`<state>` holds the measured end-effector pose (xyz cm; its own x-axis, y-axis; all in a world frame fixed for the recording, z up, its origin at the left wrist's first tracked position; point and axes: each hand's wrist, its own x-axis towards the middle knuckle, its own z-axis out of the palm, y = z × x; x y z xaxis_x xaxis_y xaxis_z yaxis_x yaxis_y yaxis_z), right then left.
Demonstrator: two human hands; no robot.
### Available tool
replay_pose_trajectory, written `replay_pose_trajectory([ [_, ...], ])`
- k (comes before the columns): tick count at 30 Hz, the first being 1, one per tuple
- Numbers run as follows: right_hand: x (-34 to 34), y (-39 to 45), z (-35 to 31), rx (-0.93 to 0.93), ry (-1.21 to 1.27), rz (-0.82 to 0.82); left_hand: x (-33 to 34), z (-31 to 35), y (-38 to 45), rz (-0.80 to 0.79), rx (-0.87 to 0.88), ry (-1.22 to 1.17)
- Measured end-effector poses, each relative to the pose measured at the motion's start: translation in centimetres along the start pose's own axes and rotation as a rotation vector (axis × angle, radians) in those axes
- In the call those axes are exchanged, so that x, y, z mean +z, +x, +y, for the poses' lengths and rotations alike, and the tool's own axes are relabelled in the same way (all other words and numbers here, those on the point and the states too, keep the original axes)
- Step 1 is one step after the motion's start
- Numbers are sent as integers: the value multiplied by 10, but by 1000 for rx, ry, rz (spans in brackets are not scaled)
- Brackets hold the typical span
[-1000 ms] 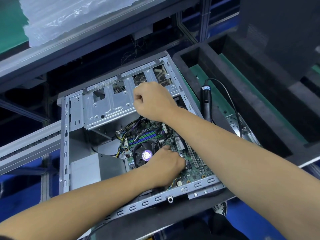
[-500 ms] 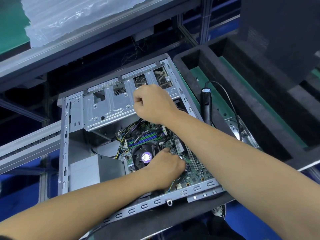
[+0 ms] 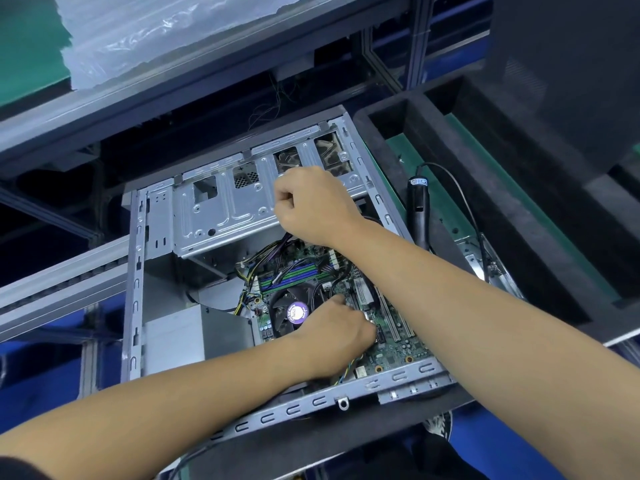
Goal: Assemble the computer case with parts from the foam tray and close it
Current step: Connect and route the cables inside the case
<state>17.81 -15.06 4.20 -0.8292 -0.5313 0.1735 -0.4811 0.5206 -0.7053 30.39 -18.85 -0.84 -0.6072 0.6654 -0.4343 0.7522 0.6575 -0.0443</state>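
The open grey computer case lies on its side in front of me. Inside it are the green motherboard, the CPU fan and a silver drive cage. My right hand is curled into a fist over the drive cage, and a bundle of dark cables runs up into it from the board. My left hand is down on the motherboard just right of the fan. Its fingertips pinch a small cable connector, mostly hidden beneath them.
The black foam tray stands to the right of the case, with an electric screwdriver and its cord at its left edge and a metal part beside it. A dark panel leans at the top right. Plastic wrap lies on the upper shelf.
Both hands stay at the same spots in the case. Only my view has shifted slightly.
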Motion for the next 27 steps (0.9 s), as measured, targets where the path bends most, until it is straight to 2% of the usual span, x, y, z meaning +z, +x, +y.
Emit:
replay_pose_trajectory([
  [27,3,2,3,-23,-10,10,0,0,2,82,-14,-88],
])
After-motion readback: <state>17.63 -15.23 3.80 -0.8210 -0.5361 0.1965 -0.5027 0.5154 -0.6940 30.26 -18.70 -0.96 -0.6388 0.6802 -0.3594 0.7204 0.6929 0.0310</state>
